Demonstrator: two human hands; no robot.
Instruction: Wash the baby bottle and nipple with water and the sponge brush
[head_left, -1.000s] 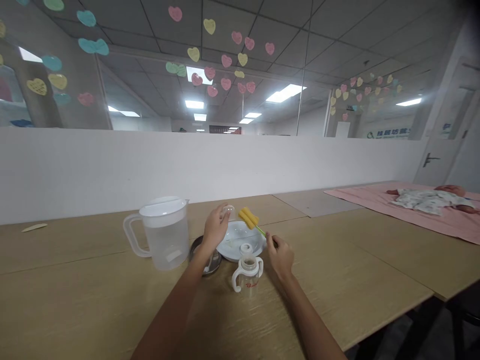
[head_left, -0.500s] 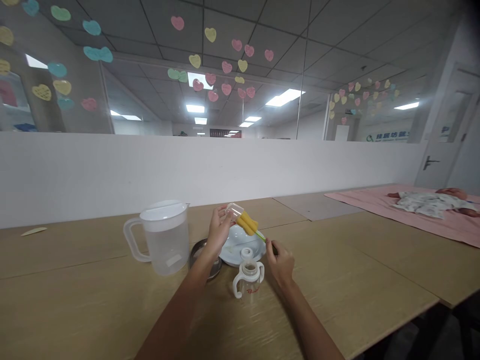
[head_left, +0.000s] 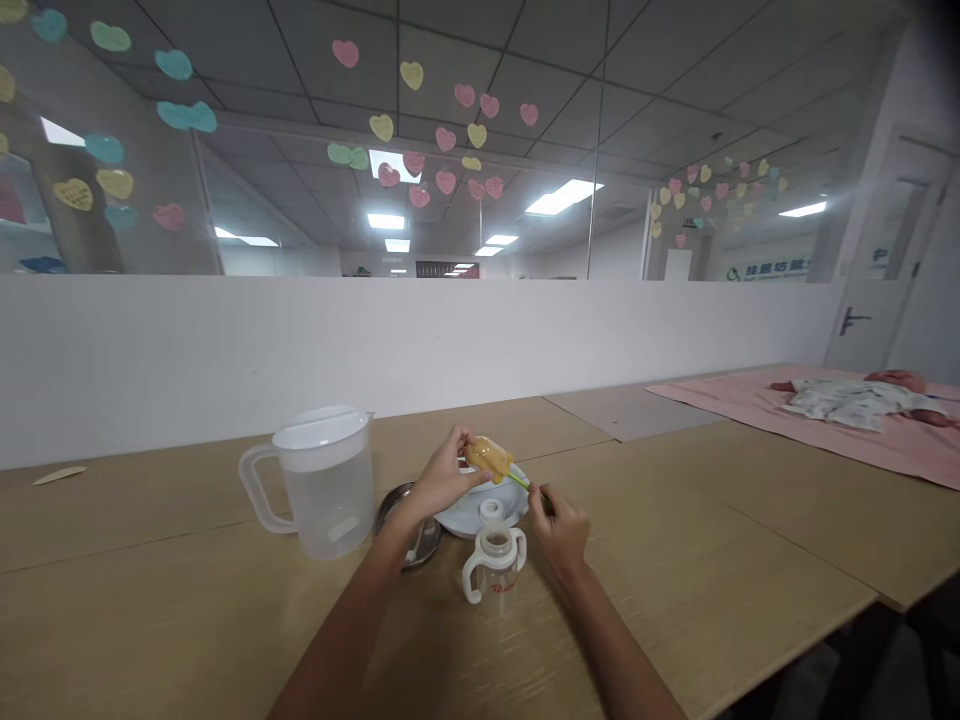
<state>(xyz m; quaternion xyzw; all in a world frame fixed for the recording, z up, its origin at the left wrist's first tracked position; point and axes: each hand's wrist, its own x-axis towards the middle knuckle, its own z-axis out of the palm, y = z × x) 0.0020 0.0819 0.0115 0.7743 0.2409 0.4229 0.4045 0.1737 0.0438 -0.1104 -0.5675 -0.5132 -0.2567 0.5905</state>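
My left hand [head_left: 442, 482] is closed around a clear plastic bottle cap [head_left: 481, 450], held tilted above a white bowl [head_left: 459, 520]. Inside the cap sits the yellow sponge head of a bottle brush [head_left: 517, 480]. The brush's green handle is pinched in my right hand [head_left: 561, 525], with its end hidden by the fingers. In front of the bowl a clear baby bottle [head_left: 497, 578] with two white handles and red lettering stands upright, its top uncovered. A white ring-shaped collar [head_left: 491, 511] is at the bowl's near side.
A large clear pitcher [head_left: 330, 500] of water stands to the left. Partly behind my left forearm is a steel dish [head_left: 426, 548]. At the far right, a doll [head_left: 844, 402] lies on a pink cloth [head_left: 742, 410]. A white wall [head_left: 375, 340] borders the table's back.
The sponge head has gone deeper into the cap, and my left hand has come lower with the cap. My right hand keeps its hold on the handle. The view has shifted slightly.
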